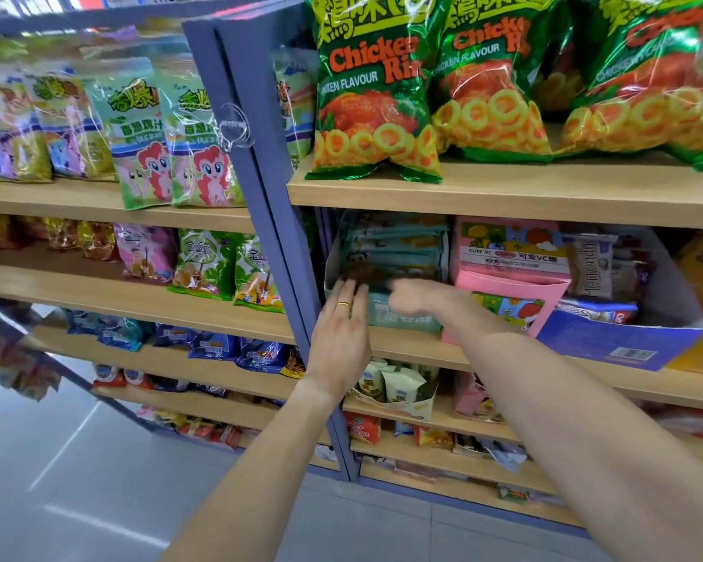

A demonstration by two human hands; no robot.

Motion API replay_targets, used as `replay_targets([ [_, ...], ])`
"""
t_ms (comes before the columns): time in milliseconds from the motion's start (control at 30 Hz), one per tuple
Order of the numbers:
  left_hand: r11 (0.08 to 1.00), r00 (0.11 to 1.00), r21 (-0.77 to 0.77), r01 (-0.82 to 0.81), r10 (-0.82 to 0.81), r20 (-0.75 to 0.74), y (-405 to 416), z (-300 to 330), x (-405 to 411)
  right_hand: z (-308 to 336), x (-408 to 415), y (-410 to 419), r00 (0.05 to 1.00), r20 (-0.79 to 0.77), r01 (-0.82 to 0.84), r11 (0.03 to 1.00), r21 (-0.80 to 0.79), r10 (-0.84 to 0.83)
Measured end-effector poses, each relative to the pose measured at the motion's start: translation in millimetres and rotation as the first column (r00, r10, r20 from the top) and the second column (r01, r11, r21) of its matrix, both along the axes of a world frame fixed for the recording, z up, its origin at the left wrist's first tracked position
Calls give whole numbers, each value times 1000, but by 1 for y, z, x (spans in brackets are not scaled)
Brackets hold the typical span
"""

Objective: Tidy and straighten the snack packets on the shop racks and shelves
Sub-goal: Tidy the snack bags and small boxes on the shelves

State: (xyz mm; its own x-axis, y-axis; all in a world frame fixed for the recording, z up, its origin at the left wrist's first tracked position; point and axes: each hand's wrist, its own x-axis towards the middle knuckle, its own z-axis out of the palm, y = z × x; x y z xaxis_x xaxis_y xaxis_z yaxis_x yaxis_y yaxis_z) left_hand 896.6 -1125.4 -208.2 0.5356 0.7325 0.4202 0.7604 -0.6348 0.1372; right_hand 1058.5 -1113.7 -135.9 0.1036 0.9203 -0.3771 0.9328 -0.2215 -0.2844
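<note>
- The shop racks [277, 164] fill my view, blue uprights and wooden boards; one upright runs from twelve o'clock down to six o'clock, splitting the left bay from the right one
- On the top right board [504, 192], at about one o'clock, stand big green chicken ring bags [376, 95], upright and side by side, touching each other
- At about ten o'clock, on the left bay, stand pale green pony packets [171, 131], upright in a row; on the board beneath them are smaller green and pink packets [204, 265]
- At about three o'clock sits a blue carton [609, 342] with loose packets inside; just beside it on the left is a pink box [512, 277]
- Dead centre, left of the pink box and tight against the upright, is a teal box [386, 314] holding a stack of teal snack packets [398, 247]; this is what I am tidying
- My right hand [415, 298] reaches to the front of that stack; it is blurred, so I cannot tell how its fingers lie
- My left hand [341, 338], a gold ring [343, 305] on it, has its fingers straight and close together; the fingertips [352, 283] touch the left front edge of the teal box and the lowest packets
</note>
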Motion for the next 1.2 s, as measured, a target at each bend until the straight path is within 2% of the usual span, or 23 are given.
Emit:
replay_targets([
  [100,999,999,4,-38,38,-9,0,1,1,-7,1,4,998,-41,40,999,2,-40],
  [167,999,999,22,-38,39,-34,1,3,0,-11,2,6,989,-60,143,982,127,-136],
  [267,999,997,45,-27,31,-75,5,6,-1,-17,2,13,961,-2,262,910,322,-276],
  [433,999,998,43,7,-4,-69,7,7,-4,-22,1,30,949,110,263,936,235,-294],
  [567,999,999,-17,34,-34,23,5,-2,-7,-23,1,33,936,221,204,933,295,-275],
  [633,994,991,-91,61,-49,123,3,-4,-7,-13,-1,23,926,267,125,886,447,-266],
  [667,984,975,-164,73,-35,221,-1,-1,-6,-8,-2,15,932,242,105,841,530,-269],
  [733,953,884,-290,93,55,464,-10,9,-3,1,-5,-4,962,95,140,760,635,-256],
  [800,916,759,-382,118,165,630,-21,21,0,9,-9,-24,960,-141,276,724,632,-243],
  [867,862,658,-472,188,246,712,-29,29,3,17,-14,-40,871,-413,468,703,535,-266],
  [933,811,596,-530,247,305,743,-32,35,4,20,-15,-47,743,-608,605,670,431,-280],
  [1033,780,538,-557,285,351,767,-29,37,5,16,-14,-48,479,-846,724,650,230,-235],
  [1100,766,504,-565,307,373,779,-24,35,6,11,-15,-49,320,-924,736,669,103,-211],
  [1133,774,510,-561,294,369,777,-21,35,6,8,-16,-50,290,-935,726,683,75,-206],
  [1167,795,541,-549,259,352,764,-18,35,6,4,-16,-50,303,-930,714,696,78,-207],
  [1200,824,588,-527,208,325,741,-16,37,5,1,-15,-52,355,-908,699,708,102,-220],
])
